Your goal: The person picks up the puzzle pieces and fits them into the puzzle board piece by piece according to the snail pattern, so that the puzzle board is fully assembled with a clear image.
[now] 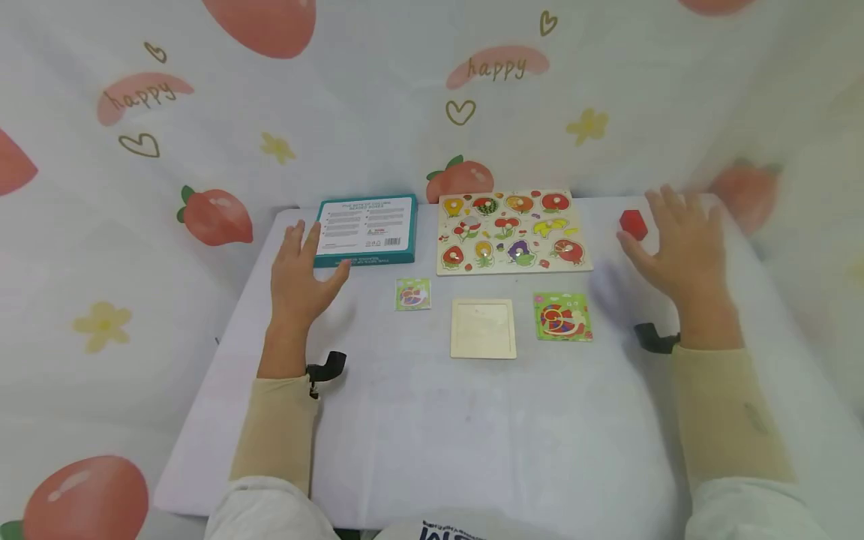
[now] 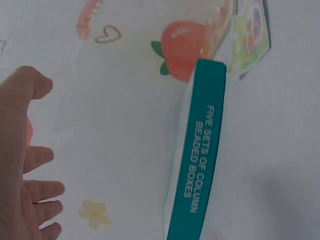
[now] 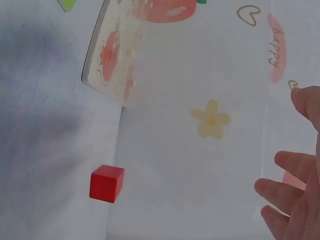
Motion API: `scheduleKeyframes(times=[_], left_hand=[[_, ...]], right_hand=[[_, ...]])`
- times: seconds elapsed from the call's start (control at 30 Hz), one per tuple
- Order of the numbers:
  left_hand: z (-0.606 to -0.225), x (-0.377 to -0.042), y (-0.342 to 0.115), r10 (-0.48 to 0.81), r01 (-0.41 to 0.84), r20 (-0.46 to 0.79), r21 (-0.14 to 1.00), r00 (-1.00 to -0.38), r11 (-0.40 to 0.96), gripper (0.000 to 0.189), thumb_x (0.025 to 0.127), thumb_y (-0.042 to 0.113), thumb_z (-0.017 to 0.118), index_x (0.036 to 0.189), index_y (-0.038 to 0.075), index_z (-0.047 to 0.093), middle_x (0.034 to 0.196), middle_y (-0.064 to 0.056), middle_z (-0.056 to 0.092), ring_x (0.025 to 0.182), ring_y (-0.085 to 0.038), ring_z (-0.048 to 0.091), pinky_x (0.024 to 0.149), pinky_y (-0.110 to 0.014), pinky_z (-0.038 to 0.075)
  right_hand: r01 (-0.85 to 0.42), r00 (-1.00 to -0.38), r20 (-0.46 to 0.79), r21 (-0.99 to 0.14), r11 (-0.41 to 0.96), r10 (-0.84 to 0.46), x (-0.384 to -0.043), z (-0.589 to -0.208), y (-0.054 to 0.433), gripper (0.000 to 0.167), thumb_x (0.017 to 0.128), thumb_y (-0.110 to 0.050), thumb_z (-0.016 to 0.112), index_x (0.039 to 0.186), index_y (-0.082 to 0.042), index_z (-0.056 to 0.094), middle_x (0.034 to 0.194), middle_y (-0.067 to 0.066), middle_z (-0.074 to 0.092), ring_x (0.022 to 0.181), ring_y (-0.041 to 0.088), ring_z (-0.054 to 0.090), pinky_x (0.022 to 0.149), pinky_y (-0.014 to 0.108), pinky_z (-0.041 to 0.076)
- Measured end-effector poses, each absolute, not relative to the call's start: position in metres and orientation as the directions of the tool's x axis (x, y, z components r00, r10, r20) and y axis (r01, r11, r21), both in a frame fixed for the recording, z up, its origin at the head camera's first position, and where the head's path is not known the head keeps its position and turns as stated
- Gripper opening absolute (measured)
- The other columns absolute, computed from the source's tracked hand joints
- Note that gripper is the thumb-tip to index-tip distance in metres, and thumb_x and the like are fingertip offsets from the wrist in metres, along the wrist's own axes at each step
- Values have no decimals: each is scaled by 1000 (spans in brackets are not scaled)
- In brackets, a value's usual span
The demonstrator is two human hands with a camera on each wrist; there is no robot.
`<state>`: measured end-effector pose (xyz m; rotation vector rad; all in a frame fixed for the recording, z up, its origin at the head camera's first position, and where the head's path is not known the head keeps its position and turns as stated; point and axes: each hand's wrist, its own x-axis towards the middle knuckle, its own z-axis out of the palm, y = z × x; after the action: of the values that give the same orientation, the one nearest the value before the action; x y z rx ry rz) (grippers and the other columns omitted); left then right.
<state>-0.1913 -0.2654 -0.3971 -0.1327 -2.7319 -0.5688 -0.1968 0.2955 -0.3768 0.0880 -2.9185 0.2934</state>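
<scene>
My left hand [image 1: 297, 279] is raised above the table's left side, fingers extended and thumb spread, holding nothing. Nearest to it is a teal and white box [image 1: 367, 225] lying flat; its lettered teal side [image 2: 200, 145] faces the left wrist view. My right hand [image 1: 685, 251] hovers over the right side, fingers spread, also holding nothing. By its thumb in the head view sits a red block [image 1: 633, 224], which shows as a small cube-like block [image 3: 106, 184] in the right wrist view, apart from the fingers.
A wooden fruit puzzle board [image 1: 511, 234] lies at the back centre. In front are a small picture tile [image 1: 412, 294], a pale square wooden frame tray [image 1: 483, 330] and a larger snail picture puzzle [image 1: 563, 316]. A fruit-printed curtain [image 1: 364, 112] hangs behind the white table [image 1: 472, 450].
</scene>
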Motion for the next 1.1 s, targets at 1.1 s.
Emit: scheduleKeyframes(times=[1.1], left_hand=[[-402,-152,-193,298,496,402,613,-866,615,70,89,27,73,153,12,50,151,-10,48,140,-28,38,109,-55,37]], right_hand=[[-283,-933,306,-306,909,-188,-173,-339,267,76,98,-37,61,160,-6,32,159,22,37,151,41,24,120,59,15]])
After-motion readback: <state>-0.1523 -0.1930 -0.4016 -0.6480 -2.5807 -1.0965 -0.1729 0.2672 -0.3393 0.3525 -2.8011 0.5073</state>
